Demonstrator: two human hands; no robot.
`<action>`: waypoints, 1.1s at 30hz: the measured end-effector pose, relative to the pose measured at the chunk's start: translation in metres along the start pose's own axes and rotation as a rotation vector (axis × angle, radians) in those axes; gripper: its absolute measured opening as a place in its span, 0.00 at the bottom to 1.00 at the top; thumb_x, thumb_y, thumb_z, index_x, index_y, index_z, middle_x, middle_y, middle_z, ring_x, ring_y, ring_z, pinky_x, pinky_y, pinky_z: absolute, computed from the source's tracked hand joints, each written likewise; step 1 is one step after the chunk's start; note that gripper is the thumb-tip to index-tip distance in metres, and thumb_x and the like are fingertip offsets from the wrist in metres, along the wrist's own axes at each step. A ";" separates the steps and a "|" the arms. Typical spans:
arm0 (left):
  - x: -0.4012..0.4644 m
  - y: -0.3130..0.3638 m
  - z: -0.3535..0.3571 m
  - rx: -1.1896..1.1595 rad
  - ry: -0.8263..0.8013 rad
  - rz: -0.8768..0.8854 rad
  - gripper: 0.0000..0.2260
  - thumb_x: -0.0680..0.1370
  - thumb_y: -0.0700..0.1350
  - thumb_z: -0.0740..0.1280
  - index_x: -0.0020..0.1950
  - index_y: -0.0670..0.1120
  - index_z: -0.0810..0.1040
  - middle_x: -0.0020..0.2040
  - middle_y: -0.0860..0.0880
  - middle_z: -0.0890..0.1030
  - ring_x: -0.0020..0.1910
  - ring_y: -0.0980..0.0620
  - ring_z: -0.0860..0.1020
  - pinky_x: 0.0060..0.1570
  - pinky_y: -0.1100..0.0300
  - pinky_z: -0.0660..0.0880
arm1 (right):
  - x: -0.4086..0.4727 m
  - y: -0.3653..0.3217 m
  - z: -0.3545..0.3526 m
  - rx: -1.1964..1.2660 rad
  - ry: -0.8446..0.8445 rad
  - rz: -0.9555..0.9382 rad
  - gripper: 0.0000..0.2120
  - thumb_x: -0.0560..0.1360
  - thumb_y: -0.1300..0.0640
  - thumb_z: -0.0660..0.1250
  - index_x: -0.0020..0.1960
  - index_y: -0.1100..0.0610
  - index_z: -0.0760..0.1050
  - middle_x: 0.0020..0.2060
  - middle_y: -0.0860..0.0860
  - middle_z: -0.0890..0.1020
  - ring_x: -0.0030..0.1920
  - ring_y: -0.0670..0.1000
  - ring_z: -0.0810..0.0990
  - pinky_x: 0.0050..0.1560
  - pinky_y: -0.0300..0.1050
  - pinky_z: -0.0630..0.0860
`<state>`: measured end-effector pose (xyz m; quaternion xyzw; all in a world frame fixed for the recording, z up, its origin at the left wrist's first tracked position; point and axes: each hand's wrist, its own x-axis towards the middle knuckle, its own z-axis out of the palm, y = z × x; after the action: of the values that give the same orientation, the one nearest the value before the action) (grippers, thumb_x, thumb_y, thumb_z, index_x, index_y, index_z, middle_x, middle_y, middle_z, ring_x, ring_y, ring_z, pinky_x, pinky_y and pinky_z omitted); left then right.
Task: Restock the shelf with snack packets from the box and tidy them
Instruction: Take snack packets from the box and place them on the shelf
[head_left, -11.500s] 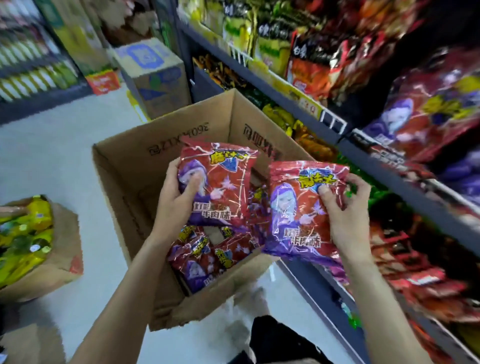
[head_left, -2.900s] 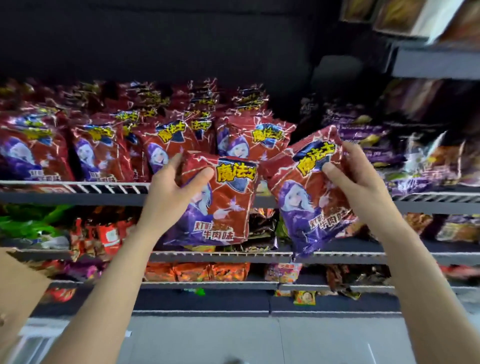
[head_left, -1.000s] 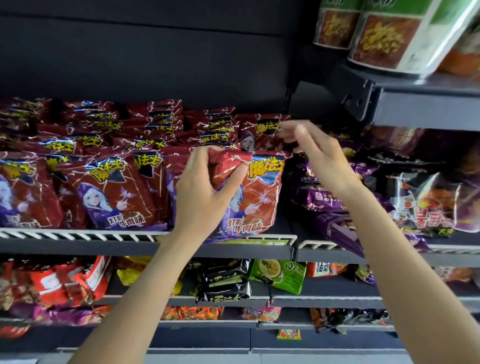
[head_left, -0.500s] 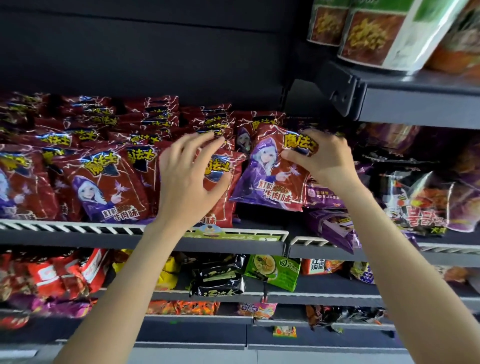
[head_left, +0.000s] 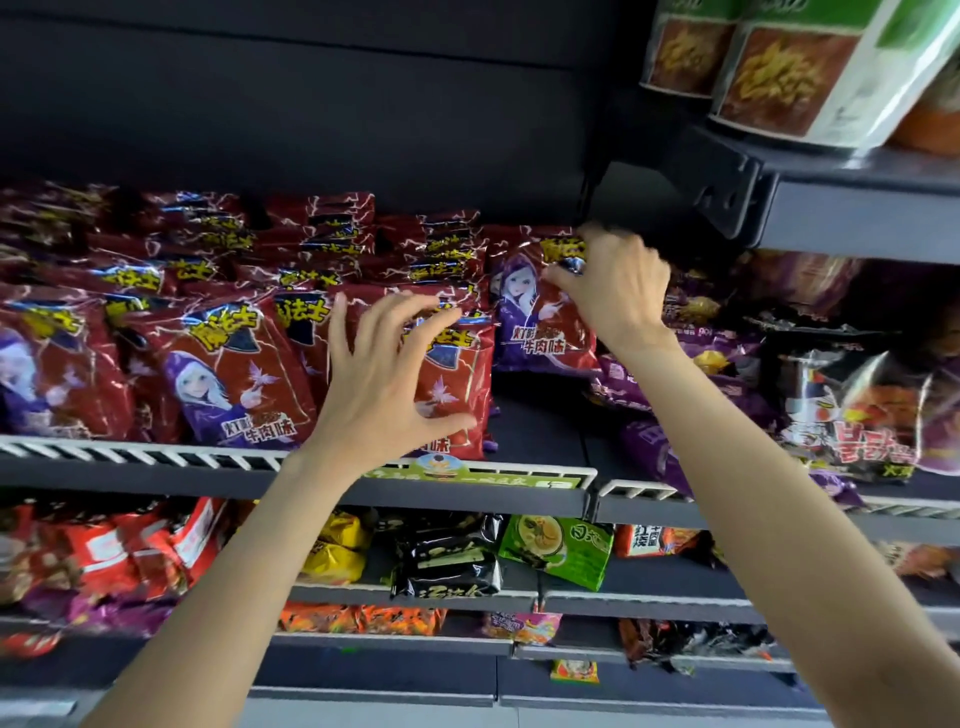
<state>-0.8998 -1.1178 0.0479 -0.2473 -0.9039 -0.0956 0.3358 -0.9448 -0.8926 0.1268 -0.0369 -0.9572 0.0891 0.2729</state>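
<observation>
**Two hands at a shelf of red snack packets**

A person's bare arms rise from the bottom of the frame toward a dark shelf (head_left: 467, 493) that crosses the middle. The right hand (head_left: 618, 291), upper right of centre, pinches the top edge of a red packet (head_left: 540, 322) printed with a purple-hooded figure; thumb and fingers are curled round its upper corner, and the packet stands upright at the right end of the red rows, set back from the shelf's front rail. The left hand (head_left: 384, 379), at centre frame, is spread with fingers and thumb relaxed and slightly bent, in front of the front packet (head_left: 457, 384) of the neighbouring row; whether the fingertips touch that packet cannot be told, and the hand grips nothing. More red packets (head_left: 228, 374) of the same design fill the shelf from the left edge to the centre, standing in rows several deep. A bare patch of shelf lies just below the held packet. To the right, purple bags (head_left: 675, 374) and a dark packet (head_left: 852, 410) with a cartoon figure crowd the next bay. At upper right, green-and-white tubs (head_left: 779, 67) stand on a higher shelf. Below, lower tiers hold orange-red, yellow, black and green packs (head_left: 561, 545). The box is out of frame.
</observation>
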 end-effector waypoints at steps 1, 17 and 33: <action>-0.001 0.000 0.000 0.024 -0.025 0.005 0.46 0.61 0.70 0.70 0.72 0.49 0.61 0.70 0.45 0.65 0.71 0.45 0.61 0.69 0.35 0.43 | 0.004 -0.004 0.003 -0.021 -0.002 0.001 0.23 0.74 0.43 0.68 0.60 0.59 0.74 0.53 0.59 0.80 0.54 0.63 0.79 0.43 0.48 0.68; -0.003 0.002 0.004 0.092 -0.029 0.031 0.50 0.58 0.71 0.72 0.75 0.54 0.57 0.76 0.44 0.54 0.75 0.42 0.52 0.66 0.30 0.45 | -0.012 0.013 0.010 0.222 0.640 -0.038 0.21 0.74 0.43 0.68 0.56 0.60 0.77 0.47 0.54 0.82 0.41 0.54 0.82 0.32 0.39 0.68; -0.003 0.002 0.001 0.042 -0.078 0.012 0.49 0.60 0.69 0.72 0.75 0.54 0.56 0.76 0.44 0.53 0.75 0.42 0.52 0.63 0.30 0.52 | -0.008 0.022 0.020 0.078 0.751 -0.255 0.14 0.76 0.49 0.68 0.54 0.59 0.78 0.45 0.54 0.81 0.43 0.52 0.80 0.31 0.42 0.75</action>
<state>-0.8975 -1.1169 0.0453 -0.2493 -0.9166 -0.0645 0.3059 -0.9486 -0.8754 0.1016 0.0625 -0.7837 0.0710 0.6139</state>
